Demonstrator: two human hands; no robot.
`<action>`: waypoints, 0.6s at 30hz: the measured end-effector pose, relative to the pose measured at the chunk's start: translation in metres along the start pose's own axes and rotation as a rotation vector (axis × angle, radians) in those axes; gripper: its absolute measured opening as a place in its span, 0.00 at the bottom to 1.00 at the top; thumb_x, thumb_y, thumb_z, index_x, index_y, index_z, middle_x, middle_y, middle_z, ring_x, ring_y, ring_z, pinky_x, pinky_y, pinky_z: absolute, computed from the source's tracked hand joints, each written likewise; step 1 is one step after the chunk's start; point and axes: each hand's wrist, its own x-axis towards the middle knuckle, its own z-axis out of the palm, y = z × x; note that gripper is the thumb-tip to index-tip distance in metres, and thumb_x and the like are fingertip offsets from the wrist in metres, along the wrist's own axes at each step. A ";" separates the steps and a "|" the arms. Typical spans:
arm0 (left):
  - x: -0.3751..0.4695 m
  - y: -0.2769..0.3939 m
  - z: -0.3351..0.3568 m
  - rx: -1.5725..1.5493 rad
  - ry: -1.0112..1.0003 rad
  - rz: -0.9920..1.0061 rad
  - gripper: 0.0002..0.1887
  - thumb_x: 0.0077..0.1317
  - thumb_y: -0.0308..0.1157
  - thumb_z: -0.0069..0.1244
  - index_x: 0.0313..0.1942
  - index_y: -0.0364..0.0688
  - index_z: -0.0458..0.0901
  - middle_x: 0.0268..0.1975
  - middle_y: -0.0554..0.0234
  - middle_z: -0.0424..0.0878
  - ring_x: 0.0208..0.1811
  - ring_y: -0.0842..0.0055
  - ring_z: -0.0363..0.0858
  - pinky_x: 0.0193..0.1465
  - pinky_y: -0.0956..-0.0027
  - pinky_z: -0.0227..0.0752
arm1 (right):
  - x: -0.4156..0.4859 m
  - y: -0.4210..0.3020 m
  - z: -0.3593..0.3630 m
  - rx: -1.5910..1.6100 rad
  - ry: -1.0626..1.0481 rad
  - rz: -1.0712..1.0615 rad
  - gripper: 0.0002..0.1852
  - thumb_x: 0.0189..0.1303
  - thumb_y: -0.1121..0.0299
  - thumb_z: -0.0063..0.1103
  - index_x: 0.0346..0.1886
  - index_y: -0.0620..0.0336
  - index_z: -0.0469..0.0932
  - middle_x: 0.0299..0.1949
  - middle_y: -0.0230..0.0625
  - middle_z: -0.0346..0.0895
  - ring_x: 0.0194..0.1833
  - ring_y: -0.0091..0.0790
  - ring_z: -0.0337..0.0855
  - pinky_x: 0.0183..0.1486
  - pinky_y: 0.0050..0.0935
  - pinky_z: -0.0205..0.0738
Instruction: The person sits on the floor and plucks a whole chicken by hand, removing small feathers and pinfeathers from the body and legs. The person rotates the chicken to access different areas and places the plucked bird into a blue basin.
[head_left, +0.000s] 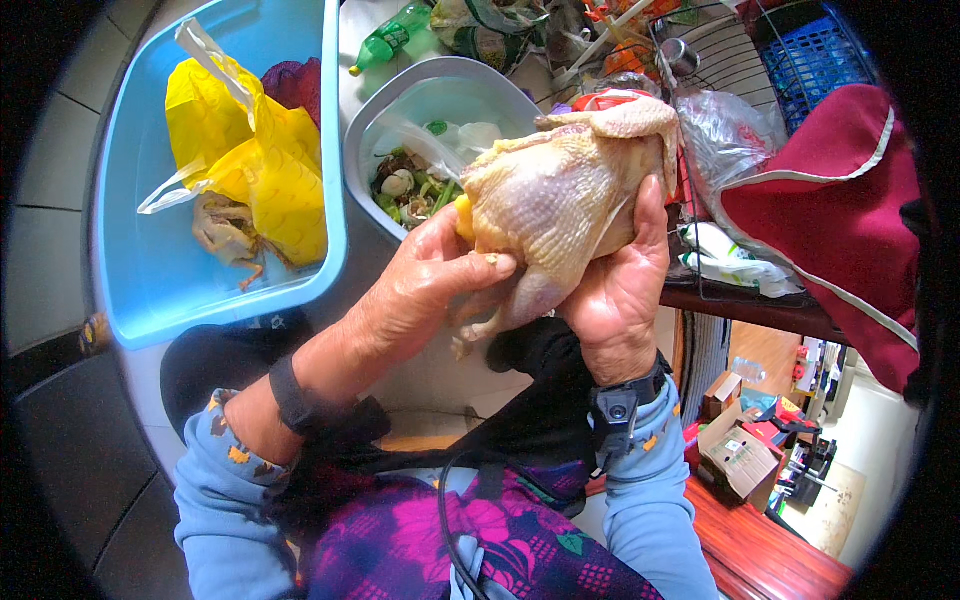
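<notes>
A plucked, raw whole chicken (559, 191) is held up before me, clear of the bin below it. My left hand (427, 270) grips its tail end, with the thumb lying on the skin near a leg and yellow fat showing by the fingers. On the other side, my right hand (622, 270) supports the body from beneath, thumb up along its side. Under the bird's near end is a grey bin (367, 112) with vegetable scraps, eggshells and a clear plastic bag in it. The undersides of the chicken and my right fingers are hidden.
At left stands a blue plastic tub (135, 277) containing a yellow plastic bag (292, 172) and another poultry piece (225, 229). A green bottle (386, 41) lies behind the bin. To the right are a wire rack (720, 60), a maroon cloth (840, 187) and cardboard boxes (739, 457).
</notes>
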 end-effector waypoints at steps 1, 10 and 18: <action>-0.001 0.001 0.001 -0.001 -0.012 0.002 0.34 0.62 0.31 0.61 0.66 0.37 0.65 0.60 0.63 0.76 0.61 0.77 0.74 0.67 0.68 0.66 | -0.001 0.000 -0.002 -0.009 0.015 -0.016 0.37 0.64 0.44 0.59 0.70 0.55 0.64 0.66 0.39 0.71 0.65 0.45 0.72 0.71 0.53 0.61; -0.006 -0.013 -0.008 0.272 -0.068 0.189 0.31 0.55 0.30 0.53 0.61 0.35 0.71 0.52 0.57 0.80 0.53 0.69 0.78 0.58 0.62 0.73 | 0.005 -0.018 -0.006 0.022 -0.046 -0.037 0.37 0.63 0.50 0.62 0.72 0.51 0.62 0.71 0.41 0.63 0.71 0.49 0.62 0.74 0.59 0.53; -0.029 0.008 0.004 1.004 0.416 0.632 0.17 0.52 0.20 0.45 0.46 0.31 0.73 0.39 0.40 0.76 0.45 0.45 0.78 0.49 0.49 0.74 | 0.008 0.010 0.046 -0.657 0.160 -0.481 0.36 0.70 0.37 0.43 0.69 0.54 0.64 0.67 0.43 0.67 0.67 0.46 0.69 0.71 0.49 0.62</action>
